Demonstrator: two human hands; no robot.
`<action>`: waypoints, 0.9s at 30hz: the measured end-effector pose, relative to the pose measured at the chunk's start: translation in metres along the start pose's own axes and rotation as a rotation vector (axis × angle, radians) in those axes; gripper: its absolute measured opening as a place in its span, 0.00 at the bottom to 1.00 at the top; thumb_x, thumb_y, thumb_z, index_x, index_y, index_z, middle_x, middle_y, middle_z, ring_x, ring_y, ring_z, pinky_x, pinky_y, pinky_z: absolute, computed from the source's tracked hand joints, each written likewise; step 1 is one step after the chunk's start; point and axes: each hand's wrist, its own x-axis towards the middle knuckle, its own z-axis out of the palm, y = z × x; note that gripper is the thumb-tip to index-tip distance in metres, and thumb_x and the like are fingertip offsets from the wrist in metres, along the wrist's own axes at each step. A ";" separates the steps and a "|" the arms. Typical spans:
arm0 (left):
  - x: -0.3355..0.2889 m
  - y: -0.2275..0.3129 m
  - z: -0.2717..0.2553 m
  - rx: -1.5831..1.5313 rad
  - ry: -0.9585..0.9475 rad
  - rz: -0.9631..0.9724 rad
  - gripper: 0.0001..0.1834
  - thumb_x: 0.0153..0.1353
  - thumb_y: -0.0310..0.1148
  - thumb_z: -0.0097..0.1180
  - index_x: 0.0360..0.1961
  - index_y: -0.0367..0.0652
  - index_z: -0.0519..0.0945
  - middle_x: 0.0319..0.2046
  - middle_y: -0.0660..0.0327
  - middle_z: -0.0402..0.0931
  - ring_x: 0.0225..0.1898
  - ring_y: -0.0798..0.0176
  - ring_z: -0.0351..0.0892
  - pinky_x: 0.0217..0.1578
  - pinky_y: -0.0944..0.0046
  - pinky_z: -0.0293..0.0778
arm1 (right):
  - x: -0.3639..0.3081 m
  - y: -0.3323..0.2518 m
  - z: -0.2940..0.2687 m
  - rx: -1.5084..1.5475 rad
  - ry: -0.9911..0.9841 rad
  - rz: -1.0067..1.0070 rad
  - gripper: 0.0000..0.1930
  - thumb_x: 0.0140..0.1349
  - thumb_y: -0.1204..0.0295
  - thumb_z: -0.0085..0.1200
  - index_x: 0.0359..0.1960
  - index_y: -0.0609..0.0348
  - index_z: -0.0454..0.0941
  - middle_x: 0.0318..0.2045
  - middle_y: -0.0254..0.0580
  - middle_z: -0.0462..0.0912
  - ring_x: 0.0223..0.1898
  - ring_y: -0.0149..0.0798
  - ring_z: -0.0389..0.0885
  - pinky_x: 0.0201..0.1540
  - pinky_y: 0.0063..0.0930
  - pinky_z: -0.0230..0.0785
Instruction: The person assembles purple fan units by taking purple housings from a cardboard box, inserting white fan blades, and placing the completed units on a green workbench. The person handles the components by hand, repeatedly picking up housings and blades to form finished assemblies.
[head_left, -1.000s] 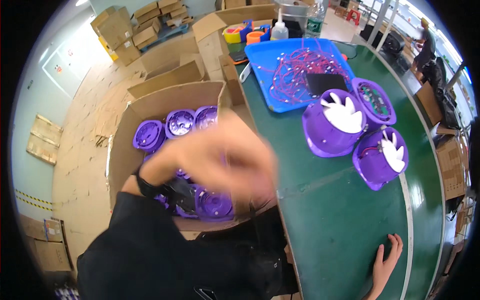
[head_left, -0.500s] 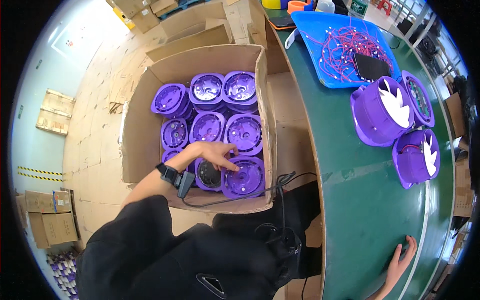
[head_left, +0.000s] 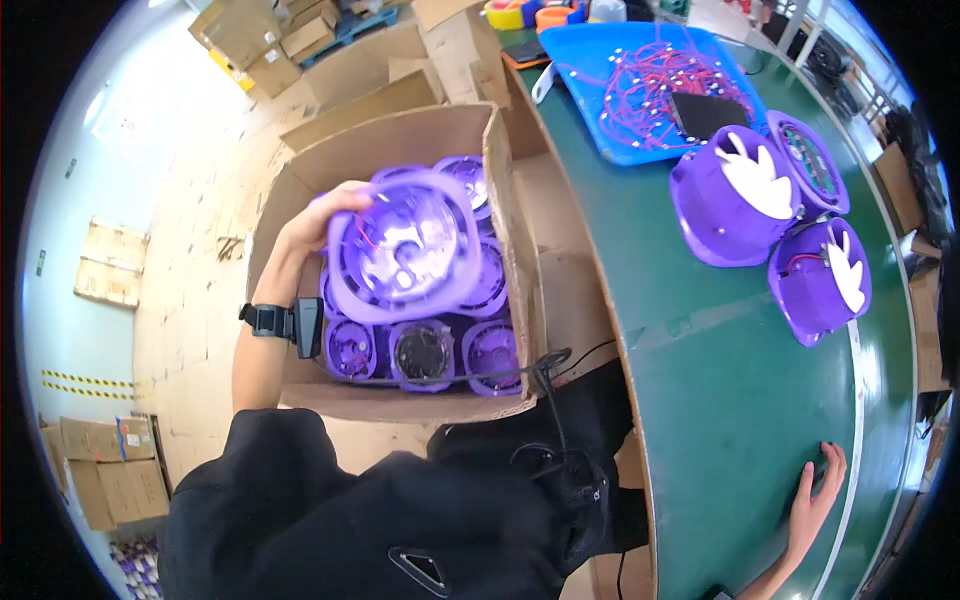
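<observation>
One purple fan housing (head_left: 405, 250) is raised above the carton (head_left: 400, 403), its left rim clamped in the left hand (head_left: 335, 212). The right hand (head_left: 822, 490) lies on the green bench (head_left: 740, 400), thumb apart from fingers. More housings (head_left: 490, 352) remain boxed; two bladed units (head_left: 735, 200) stand far right. Half a second ago the left hand was down at the carton's near-right housing, lifting none.

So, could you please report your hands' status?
Left hand gripping purple housing over carton. Right hand resting on green table. Black cable crossing carton's near side.
</observation>
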 end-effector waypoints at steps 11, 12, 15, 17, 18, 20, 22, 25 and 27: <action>0.098 0.037 0.219 -0.275 -0.677 0.172 0.37 0.58 0.41 0.61 0.63 0.31 0.64 0.54 0.53 0.73 0.54 0.61 0.74 0.55 0.60 0.72 | -0.012 -0.095 -0.040 0.972 -0.196 -0.021 0.24 0.70 0.64 0.42 0.63 0.65 0.60 0.47 0.55 0.79 0.42 0.43 0.82 0.43 0.33 0.75; 0.096 0.050 0.251 -0.154 -0.800 0.214 0.39 0.57 0.40 0.62 0.65 0.31 0.62 0.58 0.54 0.70 0.57 0.62 0.72 0.57 0.61 0.70 | -0.015 -0.102 -0.042 1.113 -0.304 -0.020 0.29 0.72 0.58 0.39 0.67 0.65 0.54 0.47 0.58 0.79 0.40 0.45 0.83 0.40 0.33 0.77; 0.082 0.084 0.344 0.300 -0.895 0.444 0.34 0.57 0.34 0.64 0.63 0.35 0.64 0.49 0.56 0.75 0.49 0.64 0.77 0.50 0.64 0.74 | -0.020 -0.110 -0.049 1.253 -0.438 0.144 0.39 0.70 0.41 0.28 0.72 0.58 0.41 0.51 0.60 0.76 0.40 0.54 0.84 0.35 0.39 0.82; 0.078 0.094 0.393 0.444 -0.871 0.637 0.33 0.55 0.31 0.66 0.61 0.36 0.67 0.43 0.57 0.78 0.41 0.65 0.79 0.43 0.65 0.77 | -0.017 -0.103 -0.053 1.344 -0.351 0.219 0.42 0.69 0.37 0.24 0.72 0.57 0.41 0.57 0.62 0.73 0.41 0.60 0.84 0.34 0.44 0.84; 0.078 0.098 0.414 0.504 -0.825 0.801 0.32 0.54 0.31 0.67 0.59 0.36 0.69 0.41 0.57 0.78 0.38 0.65 0.80 0.41 0.66 0.78 | -0.014 -0.095 -0.051 1.371 -0.281 0.242 0.42 0.69 0.37 0.24 0.72 0.57 0.41 0.58 0.62 0.72 0.42 0.61 0.83 0.35 0.45 0.84; 0.076 0.109 0.452 0.509 -0.744 0.951 0.29 0.53 0.33 0.67 0.56 0.38 0.73 0.38 0.56 0.78 0.34 0.64 0.80 0.37 0.65 0.79 | -0.008 -0.074 -0.057 1.447 -0.199 0.256 0.41 0.69 0.37 0.24 0.72 0.56 0.44 0.58 0.62 0.72 0.44 0.61 0.83 0.37 0.47 0.84; 0.081 0.127 0.490 0.564 -0.746 0.983 0.27 0.55 0.35 0.66 0.55 0.40 0.73 0.38 0.56 0.78 0.34 0.63 0.80 0.35 0.64 0.78 | -0.008 -0.054 -0.069 1.545 -0.170 0.239 0.41 0.68 0.35 0.25 0.72 0.53 0.47 0.57 0.60 0.73 0.44 0.58 0.83 0.40 0.48 0.83; 0.076 0.159 0.524 0.673 -0.919 0.936 0.27 0.55 0.33 0.64 0.55 0.39 0.71 0.40 0.57 0.77 0.39 0.63 0.76 0.39 0.63 0.77 | -0.012 -0.039 -0.083 1.624 -0.082 0.234 0.42 0.67 0.34 0.26 0.71 0.54 0.50 0.57 0.61 0.72 0.45 0.60 0.82 0.40 0.50 0.83; 0.075 0.169 0.535 0.760 -1.016 1.062 0.27 0.51 0.32 0.66 0.52 0.39 0.72 0.39 0.55 0.77 0.40 0.60 0.78 0.38 0.62 0.78 | -0.014 -0.021 -0.089 1.653 -0.087 0.222 0.43 0.66 0.34 0.29 0.71 0.54 0.50 0.60 0.61 0.69 0.52 0.59 0.79 0.41 0.51 0.82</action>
